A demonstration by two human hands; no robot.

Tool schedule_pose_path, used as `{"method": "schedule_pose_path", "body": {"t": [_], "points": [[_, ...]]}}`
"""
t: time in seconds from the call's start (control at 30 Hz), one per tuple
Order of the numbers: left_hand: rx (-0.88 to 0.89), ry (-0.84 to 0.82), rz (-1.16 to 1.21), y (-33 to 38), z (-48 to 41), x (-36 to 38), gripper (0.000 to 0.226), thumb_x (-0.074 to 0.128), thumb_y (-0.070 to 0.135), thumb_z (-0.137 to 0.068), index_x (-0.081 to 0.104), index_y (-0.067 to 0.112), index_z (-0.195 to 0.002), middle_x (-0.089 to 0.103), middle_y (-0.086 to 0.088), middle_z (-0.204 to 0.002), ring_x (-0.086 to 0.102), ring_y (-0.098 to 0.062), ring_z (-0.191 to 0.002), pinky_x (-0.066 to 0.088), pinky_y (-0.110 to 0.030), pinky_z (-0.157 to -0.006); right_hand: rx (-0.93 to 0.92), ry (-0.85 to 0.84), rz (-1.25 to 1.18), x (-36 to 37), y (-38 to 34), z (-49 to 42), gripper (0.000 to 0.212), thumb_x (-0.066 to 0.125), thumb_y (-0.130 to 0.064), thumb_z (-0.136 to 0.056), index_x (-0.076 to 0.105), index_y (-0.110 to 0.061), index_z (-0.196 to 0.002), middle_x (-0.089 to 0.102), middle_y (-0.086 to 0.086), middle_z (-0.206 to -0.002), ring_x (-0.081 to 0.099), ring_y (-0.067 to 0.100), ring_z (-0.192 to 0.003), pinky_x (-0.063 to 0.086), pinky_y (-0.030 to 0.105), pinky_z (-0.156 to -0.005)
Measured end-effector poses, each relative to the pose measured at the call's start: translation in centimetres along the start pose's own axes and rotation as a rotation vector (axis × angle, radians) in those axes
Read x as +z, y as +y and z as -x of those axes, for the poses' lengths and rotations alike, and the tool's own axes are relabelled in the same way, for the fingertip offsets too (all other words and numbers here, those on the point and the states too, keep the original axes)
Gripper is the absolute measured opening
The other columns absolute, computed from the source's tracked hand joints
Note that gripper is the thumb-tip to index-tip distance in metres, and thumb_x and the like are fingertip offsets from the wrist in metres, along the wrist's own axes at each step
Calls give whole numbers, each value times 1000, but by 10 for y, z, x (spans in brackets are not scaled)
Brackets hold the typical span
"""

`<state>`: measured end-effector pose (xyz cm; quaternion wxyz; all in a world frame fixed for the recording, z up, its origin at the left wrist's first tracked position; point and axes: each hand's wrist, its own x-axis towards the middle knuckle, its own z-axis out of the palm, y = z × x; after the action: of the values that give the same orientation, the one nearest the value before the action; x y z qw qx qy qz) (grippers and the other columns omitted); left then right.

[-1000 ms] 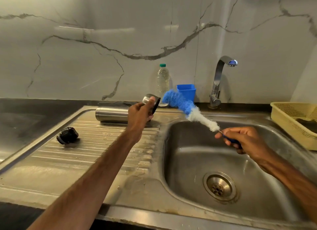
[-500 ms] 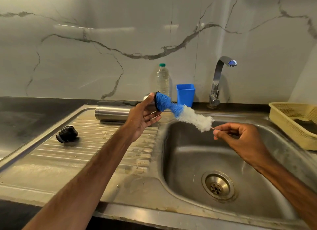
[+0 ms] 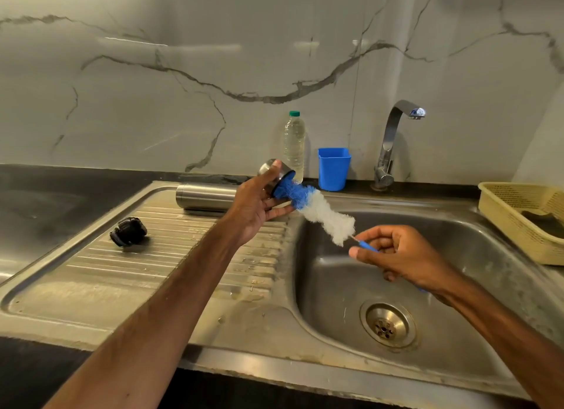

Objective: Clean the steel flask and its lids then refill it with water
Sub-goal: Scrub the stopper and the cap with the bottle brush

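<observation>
Brush tip hidden inside lid

We see both of our forearms bare all the way to the lower edge of the view, with no sleeve, cuff or glove on either one. Our left hand carries no ring, watch or band that we can make out, and the wrist behind it is equally plain. Our right hand is likewise unadorned, its fingernails short and unpainted where they show.
</observation>
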<state>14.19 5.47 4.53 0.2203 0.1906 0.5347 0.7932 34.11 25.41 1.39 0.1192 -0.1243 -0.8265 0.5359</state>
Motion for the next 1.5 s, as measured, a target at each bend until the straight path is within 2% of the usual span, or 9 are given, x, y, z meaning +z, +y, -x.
{"method": "schedule_pose_path", "body": {"t": [0.23, 0.47, 0.6, 0.77, 0.87, 1.03, 1.2, 1.3, 1.5], "points": [[80, 129, 52, 18, -1, -22, 35, 67, 40, -96, 63, 12, -116, 72, -16, -120, 74, -31, -104, 62, -45, -87, -324, 297, 211, 28, -28, -8, 2, 75, -22, -88, 77, -22, -88, 72, -6, -65, 67, 5, -60, 51, 15, -57], [68, 36, 154, 28, 0, -27, 51, 59, 47, -99, 59, 8, -133, 72, -15, -125, 70, -28, -116, 58, -45, -97, 153, -187, -378, 45, -25, -11, 44, 52, -38, -99, 73, 1, -101, 39, 4, -53, 28, 11, -44, 22, 22, -40], [125, 212, 26, 27, -6, -27, 46, 73, 45, -91, 66, 8, -118, 75, -13, -115, 74, -25, -105, 63, -38, -83, 2, 100, -95, 44, -27, -15, 31, 78, -35, -82, 74, -9, -99, 70, 10, -71, 57, 13, -51, 43, 21, -47], [103, 235, 3, 27, -11, -42, 50, 74, 48, -88, 66, 11, -122, 76, -10, -114, 73, -23, -107, 60, -31, -77, -234, 367, 177, 50, -24, -31, 9, 83, -23, -79, 77, -19, -85, 74, -6, -69, 69, 5, -63, 53, 16, -60], [91, 177, 80, 30, -13, -50, 35, 70, 37, -94, 64, 11, -116, 73, -15, -116, 72, -26, -105, 60, -34, -88, -274, 230, 122, 56, -26, -29, 22, 70, -30, -91, 78, -12, -82, 64, 2, -53, 55, 14, -44, 44, 20, -46], [69, 61, 173, 31, -13, -51, 53, 65, 39, -96, 56, 3, -134, 69, -18, -125, 72, -29, -111, 60, -43, -92, 110, -166, -388, 48, -21, -28, 42, 52, -39, -98, 71, -3, -89, 35, 4, -52, 27, 10, -40, 22, 20, -36], [40, -53, 237, 22, -12, -38, 62, 50, 55, -100, 52, 7, -139, 68, -19, -131, 67, -36, -120, 53, -57, -99, 49, -120, -297, 55, -23, -28, 45, 59, -45, -92, 73, -2, -94, 46, 5, -59, 34, 11, -47, 27, 20, -39], [101, -22, 329, 27, -13, -40, 60, 51, 59, -99, 57, 6, -128, 72, -10, -108, 71, -27, -98, 54, -50, -95, -46, -161, -298, 67, -33, -31, 37, 66, -38, -91, 74, -2, -97, 61, 9, -69, 48, 16, -53, 38, 21, -42], [218, 122, 410, 58, -19, -75, 48, 52, 60, -96, 60, 13, -103, 58, 0, -77, 57, -16, -69, 50, -37, -73, -201, -7, 103, 89, -77, -114, 33, 59, -43, -97, 74, -14, -101, 77, 3, -92, 73, 23, -88, 61, 40, -80]]}}
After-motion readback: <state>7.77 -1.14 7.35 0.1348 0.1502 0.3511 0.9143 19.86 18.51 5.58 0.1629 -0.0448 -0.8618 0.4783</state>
